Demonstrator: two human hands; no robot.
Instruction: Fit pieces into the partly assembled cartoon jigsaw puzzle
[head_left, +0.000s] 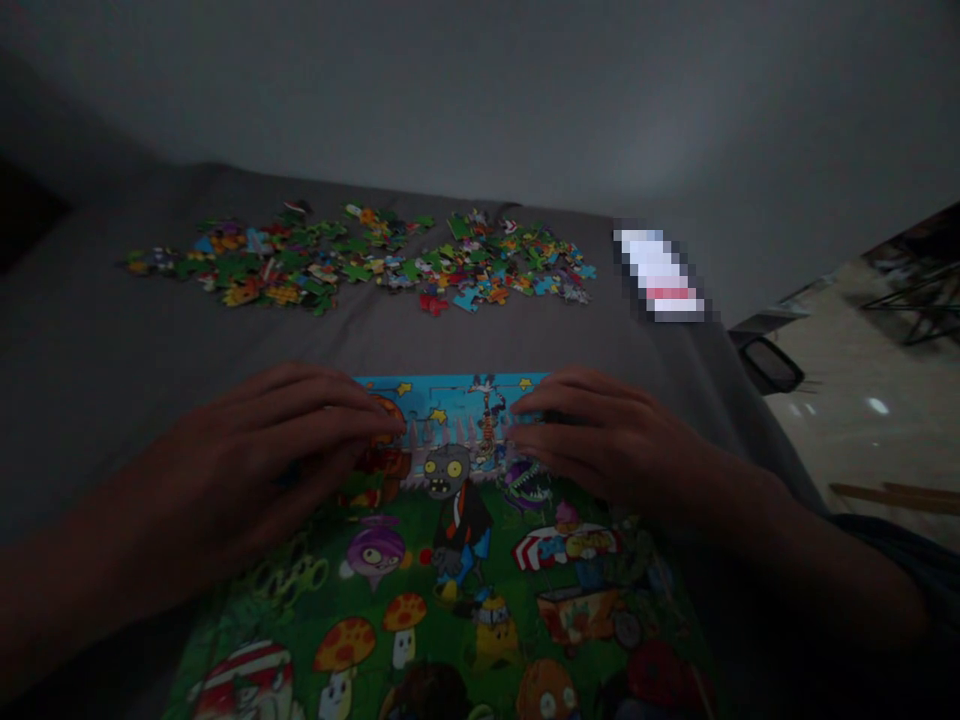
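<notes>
Left hand (255,460), right hand (607,430) spread open on jigsaw puzzle (450,560), loose pieces (360,262) at 12 o'clock, blurred white object (658,275) at 1 o'clock

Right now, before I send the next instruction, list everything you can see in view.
loose jigsaw pieces: too many to count, mixed green, orange and blue, scattered in a wide band at the far side of the grey cover
jigsaw picture: one, mostly green with a blue top strip, showing cartoon zombie and mushroom figures, lying on the cover nearest you
grey cover: one, grey, under the pieces and the picture
blurred object: one, white and pink, on the cover's far right; too blurred to name
dark glasses: one pair, black, just past the cover's right edge
floor: pale, to the right
left hand: one, resting on the picture's upper left
right hand: one, resting on the picture's upper right
</notes>
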